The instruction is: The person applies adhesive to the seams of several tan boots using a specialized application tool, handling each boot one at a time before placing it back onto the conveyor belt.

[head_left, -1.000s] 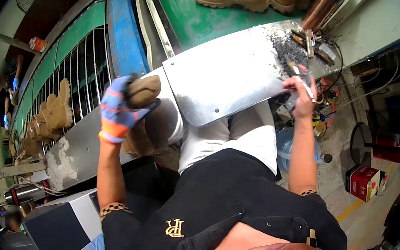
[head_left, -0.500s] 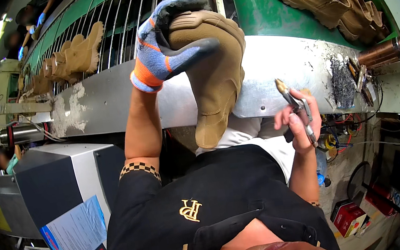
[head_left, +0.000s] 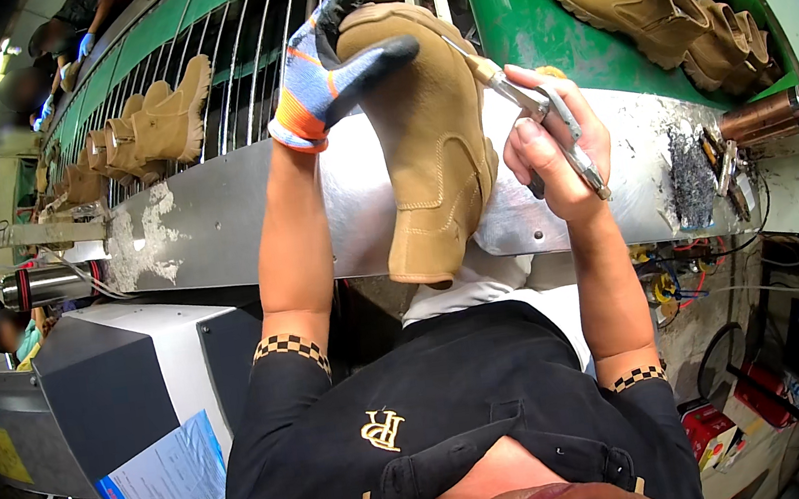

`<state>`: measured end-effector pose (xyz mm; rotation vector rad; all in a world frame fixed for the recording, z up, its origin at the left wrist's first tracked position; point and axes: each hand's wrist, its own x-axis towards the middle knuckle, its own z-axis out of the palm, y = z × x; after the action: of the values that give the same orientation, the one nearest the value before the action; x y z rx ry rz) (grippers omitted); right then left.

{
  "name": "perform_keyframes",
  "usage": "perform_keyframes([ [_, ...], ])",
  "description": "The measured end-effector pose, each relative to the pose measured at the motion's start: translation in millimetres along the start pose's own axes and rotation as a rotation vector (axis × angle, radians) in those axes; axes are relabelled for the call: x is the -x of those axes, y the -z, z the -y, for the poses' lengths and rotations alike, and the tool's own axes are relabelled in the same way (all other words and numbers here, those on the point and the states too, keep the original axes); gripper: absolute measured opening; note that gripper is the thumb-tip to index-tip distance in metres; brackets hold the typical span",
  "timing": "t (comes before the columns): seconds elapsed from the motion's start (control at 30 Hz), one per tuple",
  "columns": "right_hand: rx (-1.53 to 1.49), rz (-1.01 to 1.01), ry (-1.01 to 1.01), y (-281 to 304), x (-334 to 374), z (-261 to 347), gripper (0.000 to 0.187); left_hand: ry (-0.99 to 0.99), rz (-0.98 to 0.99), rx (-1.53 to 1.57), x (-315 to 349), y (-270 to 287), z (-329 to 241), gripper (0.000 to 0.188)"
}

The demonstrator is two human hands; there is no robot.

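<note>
A tan boot (head_left: 423, 156) is tilted in front of me, its toe up and away and its shaft opening toward me. My left hand (head_left: 331, 72), in a blue and orange glove with dark-coated palm and fingers, is closed round the toe end, thumb across the upper. My bare right hand (head_left: 561, 132) is wrapped round a slim metal lever tool (head_left: 532, 103) with a brass-coloured collar and a thin pointed tip. That tip reaches the sole edge on the boot's right side; whether it touches cannot be made out.
A metal ledge (head_left: 334, 208) runs across before me. Several tan boots lie on the green surface (head_left: 521, 21) at right, and more stand on the wire rack (head_left: 239, 64) at left. Loose tools (head_left: 727, 171) and a copper-coloured cylinder (head_left: 775, 114) sit at the ledge's right end. Other people are far left.
My right hand has moved up and left, bringing the tool from beside the boot to its sole edge. The boot has turned slightly in my left hand, which still grips it.
</note>
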<state>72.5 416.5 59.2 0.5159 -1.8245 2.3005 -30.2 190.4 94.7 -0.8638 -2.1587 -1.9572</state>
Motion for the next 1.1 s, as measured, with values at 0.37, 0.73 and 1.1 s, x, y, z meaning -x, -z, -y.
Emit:
perform_keyframes([
  [0.37, -0.111, -0.120, -0.158, 9.9, 71.7, -64.9, 0.048, 0.127, -0.079, 0.012, -10.7, 11.8, 26.9, 0.061],
  [0.73, -0.080, -0.099, -0.253, 11.1, 108.1, -71.9, 0.044, -0.028, 0.005, 0.010, -12.5, 33.4, 62.8, 0.050],
  [1.1, -0.187, -0.185, -0.311, 4.5, 114.6, -69.4, 0.040, 0.169, -0.300, 0.068, 45.2, 65.7, 85.9, 0.047],
])
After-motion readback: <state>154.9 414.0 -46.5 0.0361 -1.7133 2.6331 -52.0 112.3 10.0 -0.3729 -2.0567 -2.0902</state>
